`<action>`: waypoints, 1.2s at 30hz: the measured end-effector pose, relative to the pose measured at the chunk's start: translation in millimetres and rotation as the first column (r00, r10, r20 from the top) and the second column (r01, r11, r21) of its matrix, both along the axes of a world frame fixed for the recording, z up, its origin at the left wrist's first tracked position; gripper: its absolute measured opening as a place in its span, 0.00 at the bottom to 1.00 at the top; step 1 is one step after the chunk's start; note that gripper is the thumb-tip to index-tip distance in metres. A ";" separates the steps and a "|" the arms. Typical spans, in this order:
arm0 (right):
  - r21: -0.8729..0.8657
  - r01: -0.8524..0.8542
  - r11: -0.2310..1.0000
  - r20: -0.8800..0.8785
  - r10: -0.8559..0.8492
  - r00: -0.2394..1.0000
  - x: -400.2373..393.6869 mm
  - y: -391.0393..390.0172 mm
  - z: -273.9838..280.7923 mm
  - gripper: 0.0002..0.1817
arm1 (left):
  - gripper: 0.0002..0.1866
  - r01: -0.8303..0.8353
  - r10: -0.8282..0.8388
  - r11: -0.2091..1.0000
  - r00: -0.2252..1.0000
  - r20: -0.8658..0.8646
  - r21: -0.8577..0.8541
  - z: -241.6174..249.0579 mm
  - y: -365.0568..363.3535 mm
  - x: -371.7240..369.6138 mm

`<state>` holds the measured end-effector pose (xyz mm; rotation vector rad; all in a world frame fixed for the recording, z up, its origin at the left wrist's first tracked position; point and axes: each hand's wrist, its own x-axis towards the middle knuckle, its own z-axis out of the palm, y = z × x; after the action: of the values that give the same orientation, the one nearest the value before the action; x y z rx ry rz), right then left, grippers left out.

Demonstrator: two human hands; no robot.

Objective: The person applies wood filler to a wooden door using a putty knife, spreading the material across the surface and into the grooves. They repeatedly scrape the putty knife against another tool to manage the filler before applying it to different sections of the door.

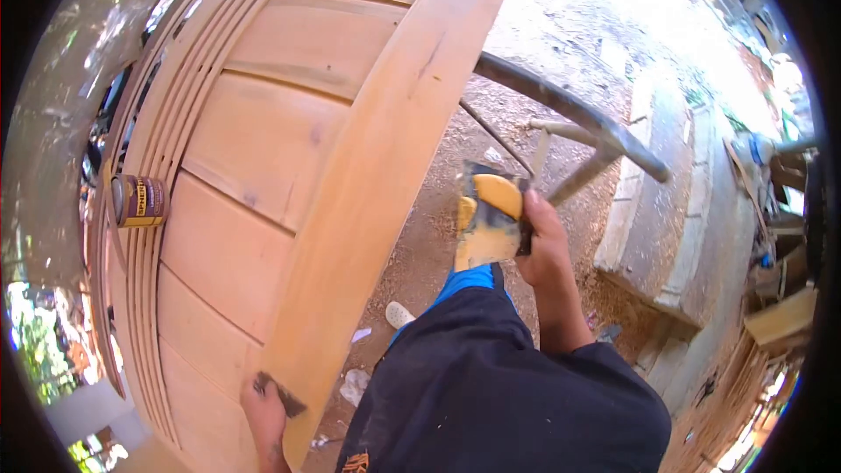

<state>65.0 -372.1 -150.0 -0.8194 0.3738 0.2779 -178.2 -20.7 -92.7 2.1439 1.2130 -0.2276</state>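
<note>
My left hand (pixel 264 416), at the lower left, is closed on a small dark, flat putty scraper (pixel 282 396). The scraper's blade lies against the edge board of a wooden door panel (pixel 368 166). Off the panel's right side, my right hand (pixel 547 250) grips a dark flat putty board (pixel 523 243) from its right edge. Thick yellow putty (pixel 498 194) sits on that board in a rounded lump, with a thinner smear below. Small dark marks show on the wood.
A labelled tin can (pixel 140 201) stands at the panel's left, beside long grooved strips. A metal trestle bar (pixel 578 109) sticks out from under the panel. Stacked planks (pixel 653 201) lie on the right over shavings-covered ground. A shoe (pixel 399 314) shows below.
</note>
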 end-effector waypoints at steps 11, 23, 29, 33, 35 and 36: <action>-0.243 -0.028 0.970 0.050 0.041 0.998 209.8 -153.4 -19.4 0.22 | 0.13 0.247 -0.243 0.966 0.968 -0.053 0.079 12.8 -182.4 404.2; -0.462 -0.019 0.887 -0.007 0.018 1.000 277.3 -182.6 -22.4 0.21 | 0.13 0.710 -0.711 0.696 0.702 0.036 -0.107 25.5 -279.2 643.4; -0.506 0.034 0.862 0.057 -0.006 0.998 296.2 -204.5 -15.2 0.23 | 0.14 0.868 -0.991 0.109 0.131 -0.012 0.484 23.5 -247.3 649.8; -0.200 0.087 0.976 -0.047 -0.099 0.994 305.4 -191.7 3.5 0.20 | 0.22 0.905 -0.998 0.049 0.063 -0.018 0.422 -6.5 -226.4 575.8; -0.226 0.053 0.973 -0.057 -0.068 0.996 300.3 -195.4 -6.8 0.21 | 0.24 0.875 -0.994 0.094 0.113 -0.011 0.475 -17.4 -215.6 516.0; -0.242 0.037 0.969 -0.052 -0.051 0.997 300.3 -198.5 -9.9 0.22 | 0.21 0.869 -0.990 0.118 0.141 -0.012 0.480 -24.2 -208.9 483.2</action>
<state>365.4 -570.6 -159.9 -1.0421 0.4860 0.2169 304.9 -229.6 -116.8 2.8637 -0.6428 -0.1599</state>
